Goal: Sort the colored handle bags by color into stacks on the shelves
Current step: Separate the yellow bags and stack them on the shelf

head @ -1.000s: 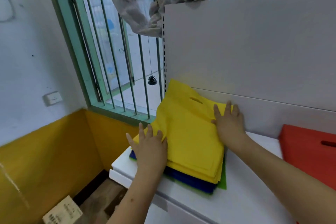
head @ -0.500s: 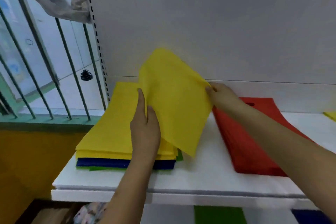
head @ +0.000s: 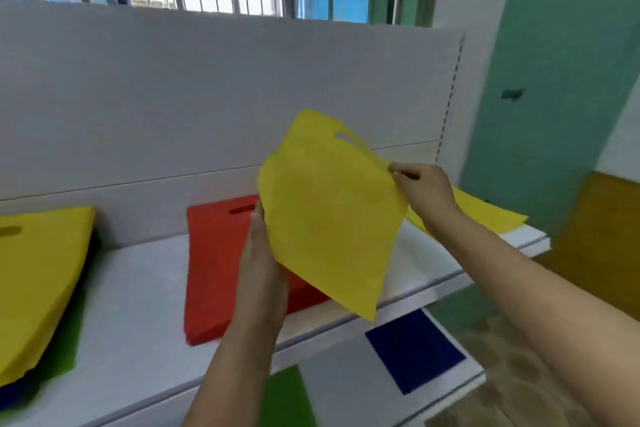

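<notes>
A yellow handle bag [head: 329, 218] hangs in the air above the top shelf [head: 138, 291], held between both hands. My left hand [head: 259, 267] grips its left edge, and my right hand [head: 422, 191] pinches its right edge near the handle cut-out. Under the bag lies a stack of red bags [head: 214, 270]. At the far left sits a mixed pile [head: 38, 281] with yellow bags on top and blue and green ones below. More yellow bags [head: 485, 211] lie at the shelf's right end, behind my right hand.
The lower shelf [head: 346, 388] carries a blue bag [head: 415, 350] and a green bag [head: 287, 399]. A white back panel [head: 207, 97] rises behind the top shelf, with barred windows above. A green door [head: 561, 97] stands at the right.
The yellow bag has been lifted off the mixed pile and carried right, past the red stack. My view has swung to the right with it.
</notes>
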`<act>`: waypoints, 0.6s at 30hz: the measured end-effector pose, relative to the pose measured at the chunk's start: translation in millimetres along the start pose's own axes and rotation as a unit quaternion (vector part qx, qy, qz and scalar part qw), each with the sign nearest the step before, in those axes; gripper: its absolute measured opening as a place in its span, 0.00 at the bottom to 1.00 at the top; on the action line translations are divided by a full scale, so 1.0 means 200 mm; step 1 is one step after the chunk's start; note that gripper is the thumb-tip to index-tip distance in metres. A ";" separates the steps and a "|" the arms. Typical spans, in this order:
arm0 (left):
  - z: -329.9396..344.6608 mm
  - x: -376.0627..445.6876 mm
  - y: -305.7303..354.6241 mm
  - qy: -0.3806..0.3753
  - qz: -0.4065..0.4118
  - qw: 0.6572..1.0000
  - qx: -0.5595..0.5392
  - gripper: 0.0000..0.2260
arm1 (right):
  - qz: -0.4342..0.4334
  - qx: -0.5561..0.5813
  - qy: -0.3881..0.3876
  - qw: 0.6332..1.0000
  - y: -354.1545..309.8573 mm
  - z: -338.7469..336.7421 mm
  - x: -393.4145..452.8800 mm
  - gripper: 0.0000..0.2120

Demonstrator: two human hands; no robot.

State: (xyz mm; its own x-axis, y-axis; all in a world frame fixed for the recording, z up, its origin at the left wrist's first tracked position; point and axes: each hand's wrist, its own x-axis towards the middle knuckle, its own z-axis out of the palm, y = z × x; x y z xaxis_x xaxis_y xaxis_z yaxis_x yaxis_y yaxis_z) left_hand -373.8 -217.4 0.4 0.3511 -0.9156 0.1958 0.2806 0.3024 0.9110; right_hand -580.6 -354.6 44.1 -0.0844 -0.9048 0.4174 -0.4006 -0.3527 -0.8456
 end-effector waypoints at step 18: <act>1.16 0.36 -0.75 -0.089 -0.126 0.869 0.469 0.31 | 0.055 -0.105 -0.053 0.991 1.07 -0.68 0.95 0.22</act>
State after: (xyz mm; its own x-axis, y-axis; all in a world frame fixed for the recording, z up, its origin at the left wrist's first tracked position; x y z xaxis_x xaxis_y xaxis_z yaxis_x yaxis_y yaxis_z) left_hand -597.8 -390.7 -37.3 0.2167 -0.9734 -0.0751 -0.5539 -0.1859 0.8116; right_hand -807.1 -569.8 -12.6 -0.0462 -0.9589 0.2799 -0.5772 -0.2031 -0.7910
